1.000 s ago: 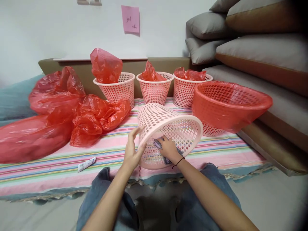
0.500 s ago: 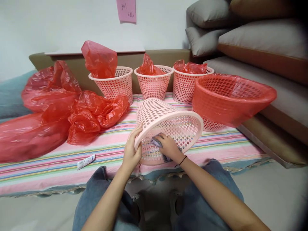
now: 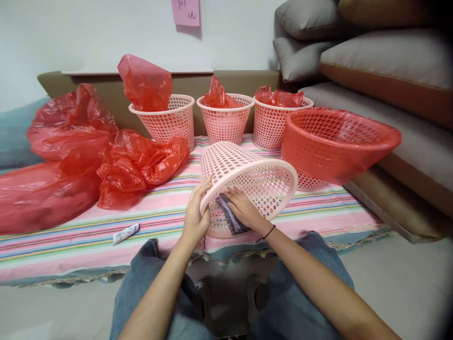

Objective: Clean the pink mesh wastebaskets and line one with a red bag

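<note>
A pale pink perforated basket (image 3: 230, 163) lies tipped on its side on the striped cloth (image 3: 163, 208), its mouth turned toward me. Its rim is gripped on the left by my left hand (image 3: 197, 210), thumb inside and fingers outside. Inside the basket, my right hand (image 3: 246, 209) presses a grey and purple cloth (image 3: 231, 219) against the wall, its fingers over the cloth's upper right part. A black band circles my right wrist.
Three pink baskets (image 3: 226, 118) with red bags inside stand along the back. A red-bag-covered basket (image 3: 318, 146) is at right, beside stacked cushions (image 3: 389, 61). Crumpled red bags (image 3: 71, 156) lie left, near a small white packet (image 3: 126, 233).
Inside the basket, my right hand has shifted slightly left and up with flatter fingers. More of the cloth shows at its left. My left hand keeps its hold on the rim.
</note>
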Demonstrator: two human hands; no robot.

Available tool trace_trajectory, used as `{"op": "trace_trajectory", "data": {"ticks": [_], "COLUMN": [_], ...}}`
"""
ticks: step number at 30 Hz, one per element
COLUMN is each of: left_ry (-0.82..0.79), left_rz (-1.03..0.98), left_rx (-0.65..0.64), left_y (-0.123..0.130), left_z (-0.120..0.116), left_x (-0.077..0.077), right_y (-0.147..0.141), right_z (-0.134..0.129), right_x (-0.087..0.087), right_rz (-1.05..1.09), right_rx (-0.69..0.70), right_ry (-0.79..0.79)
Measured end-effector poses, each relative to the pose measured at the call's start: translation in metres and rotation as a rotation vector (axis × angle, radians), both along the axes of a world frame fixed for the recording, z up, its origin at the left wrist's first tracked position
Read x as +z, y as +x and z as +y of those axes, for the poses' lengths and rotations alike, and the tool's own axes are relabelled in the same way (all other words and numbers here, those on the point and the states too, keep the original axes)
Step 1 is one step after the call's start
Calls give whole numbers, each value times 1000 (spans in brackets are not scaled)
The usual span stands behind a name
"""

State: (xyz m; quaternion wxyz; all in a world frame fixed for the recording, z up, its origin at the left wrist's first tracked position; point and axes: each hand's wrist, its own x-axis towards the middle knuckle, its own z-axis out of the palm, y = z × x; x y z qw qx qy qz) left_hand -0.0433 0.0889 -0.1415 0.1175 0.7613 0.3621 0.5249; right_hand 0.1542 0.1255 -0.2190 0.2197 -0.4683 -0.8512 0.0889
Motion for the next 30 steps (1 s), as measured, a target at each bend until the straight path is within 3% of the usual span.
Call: {"op": "trace_trajectory", "data": {"ticks": [4,8,20,27,30], "left_ry": [3,3,24,20,16], "left_rz": [-25,-53,-29,-21,-15], "left_rx": [20,16,-13,-18,-13], "left_y": [3,5,0,1,1], "left_z": [-1,0,2,2,1], "left_x": [-3,-4,-1,0,1], "right_y": [-9,-11,-11,-1,-5], "right_z": [-7,-10,-15,-10,-16], "right_x": [-15,-17,13,21,25], "right_rz": [-186,-213,102,69,-9], "right_rx": [26,10,-161,-64,-81], "right_ry": [-43,-80,-34,-54,-24]}}
